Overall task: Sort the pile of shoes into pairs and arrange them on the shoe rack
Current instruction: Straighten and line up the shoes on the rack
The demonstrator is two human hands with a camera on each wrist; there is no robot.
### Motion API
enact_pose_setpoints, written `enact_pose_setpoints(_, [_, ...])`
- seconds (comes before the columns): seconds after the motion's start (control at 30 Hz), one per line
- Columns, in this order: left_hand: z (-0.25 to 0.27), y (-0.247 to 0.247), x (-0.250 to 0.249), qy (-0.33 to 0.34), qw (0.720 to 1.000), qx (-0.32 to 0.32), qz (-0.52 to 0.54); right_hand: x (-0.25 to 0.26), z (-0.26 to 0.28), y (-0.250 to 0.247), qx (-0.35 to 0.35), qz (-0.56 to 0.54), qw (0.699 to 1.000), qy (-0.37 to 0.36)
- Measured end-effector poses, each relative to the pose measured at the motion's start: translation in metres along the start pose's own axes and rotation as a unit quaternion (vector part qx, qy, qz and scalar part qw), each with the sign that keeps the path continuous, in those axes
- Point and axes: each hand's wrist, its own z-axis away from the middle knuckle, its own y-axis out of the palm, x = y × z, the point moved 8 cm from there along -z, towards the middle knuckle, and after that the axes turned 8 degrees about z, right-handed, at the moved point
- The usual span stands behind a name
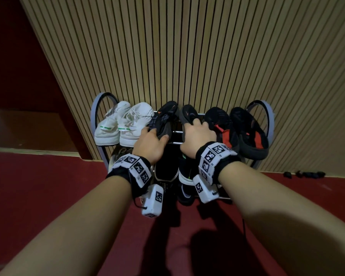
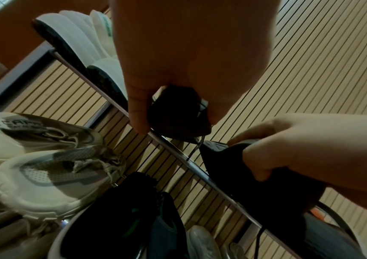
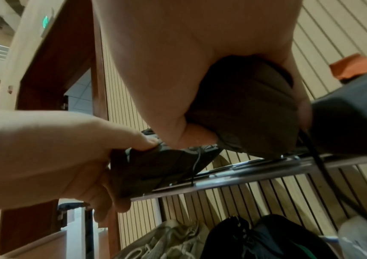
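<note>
Now my left hand [image 1: 150, 144] and right hand [image 1: 197, 136] each grip one dark shoe's heel, seating the pair side by side at the rack's [image 1: 267, 116] twelve o'clock, between pairs already placed.

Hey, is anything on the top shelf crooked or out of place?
Only the middle pair: the left hand and right hand each grip a black shoe, and a gap separates them.
</note>
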Motion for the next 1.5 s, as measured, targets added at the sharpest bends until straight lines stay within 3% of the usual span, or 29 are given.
enact_pose_setpoints(0.53, [0.002,0.020,-0.004,0.018,0.984,-0.001,-0.177,0.025,-0.011,0.026,0.073,0.087,0.993,-0.027])
enact_pose_setpoints(0.77, [0.000,0.024,-0.004,0.015,0.985,0.007,-0.172,0.024,-0.016,0.033,0.036,0.050,0.998,-0.007])
enact_pose_setpoints(0.97, [0.001,0.019,-0.003,0.016,0.991,0.037,-0.127,0.011,-0.014,0.031,0.078,0.050,0.994,-0.060])
enact_pose_setpoints(1.1, [0.001,0.015,-0.009,0.013,0.990,0.046,-0.135,0.008,-0.008,0.027,0.058,0.018,0.994,-0.088])
enact_pose_setpoints(1.2, [0.000,0.004,-0.015,-0.008,0.993,0.027,-0.114,-0.002,-0.006,0.002,-0.028,-0.018,0.993,-0.110])
enact_pose_setpoints(1.3, [0.004,-0.009,-0.027,0.020,0.980,-0.018,-0.200,-0.033,-0.006,-0.017,-0.075,-0.010,0.994,-0.075])
enact_pose_setpoints(1.37, [0.009,-0.008,-0.040,0.074,0.970,-0.039,-0.228,-0.062,-0.006,-0.011,-0.030,-0.001,0.999,-0.026])
enact_pose_setpoints(1.5, [0.018,0.016,-0.052,0.122,0.975,0.002,-0.187,-0.098,0.003,0.014,0.069,-0.010,0.997,0.020])
